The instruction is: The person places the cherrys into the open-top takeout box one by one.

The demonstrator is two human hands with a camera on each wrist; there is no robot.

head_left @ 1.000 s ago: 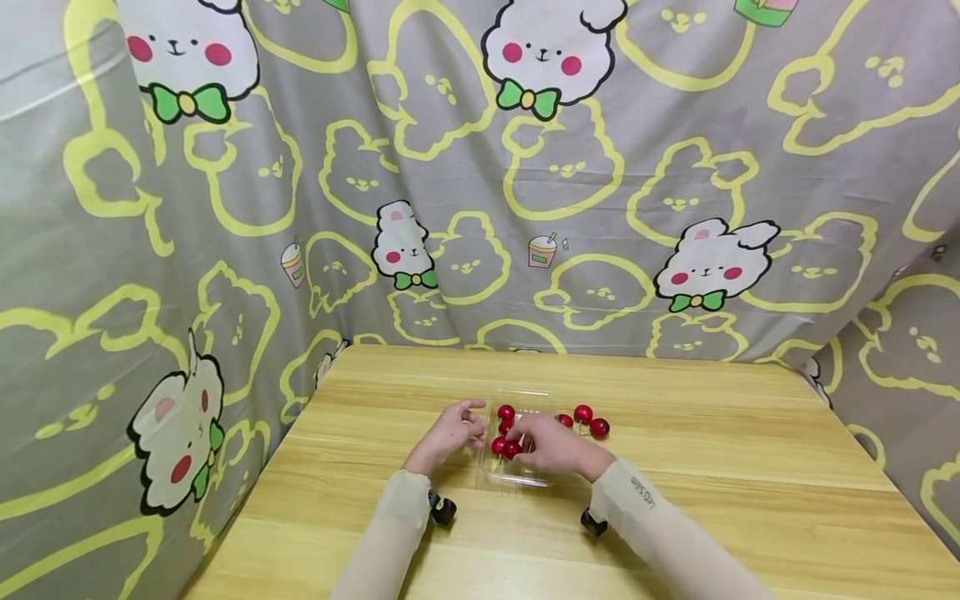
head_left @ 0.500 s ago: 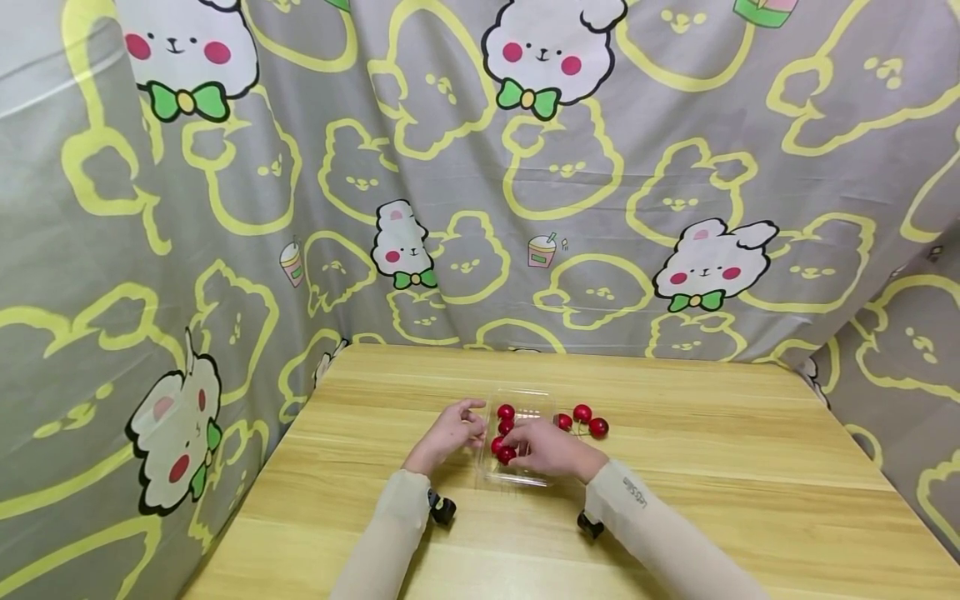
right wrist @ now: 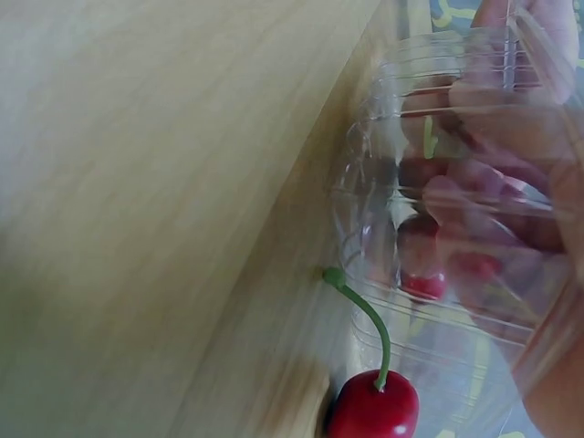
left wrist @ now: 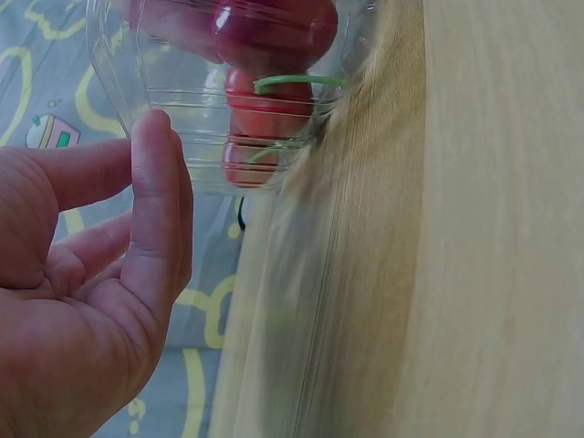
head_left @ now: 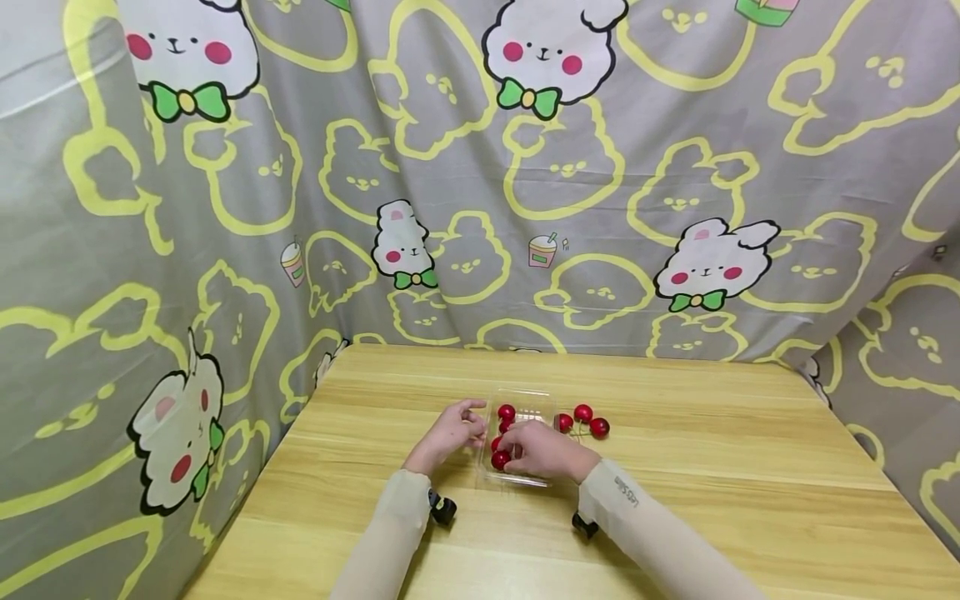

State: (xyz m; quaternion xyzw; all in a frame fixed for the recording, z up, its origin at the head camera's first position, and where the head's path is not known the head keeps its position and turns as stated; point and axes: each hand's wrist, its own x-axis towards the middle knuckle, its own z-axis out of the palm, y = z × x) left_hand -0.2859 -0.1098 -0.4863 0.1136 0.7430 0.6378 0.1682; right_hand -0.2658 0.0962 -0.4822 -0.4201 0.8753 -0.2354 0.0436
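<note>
A clear plastic box (head_left: 534, 406) stands mid-table with several red cherries (head_left: 506, 412) along its left side. My right hand (head_left: 546, 450) reaches inside and pinches one cherry (head_left: 500, 460) near the front left corner. Through the box wall in the right wrist view, the curled fingers of this hand (right wrist: 511, 192) partly cover the fruit. My left hand (head_left: 450, 435) is at the box's left side, fingers fairly straight. In the left wrist view, the fingertips of the left hand (left wrist: 100, 274) touch or nearly touch the box wall (left wrist: 182, 100); green stems show inside.
Right of the box, loose cherries (head_left: 583, 413) with stems lie on the wooden table (head_left: 712, 467). One cherry (right wrist: 376, 409) is close to the box wall in the right wrist view. A patterned curtain (head_left: 465, 183) hangs behind and left of the table.
My right hand has moved slightly left and toward me inside the box, and the pinched cherry has moved with it to the front left corner. The left hand stays put.
</note>
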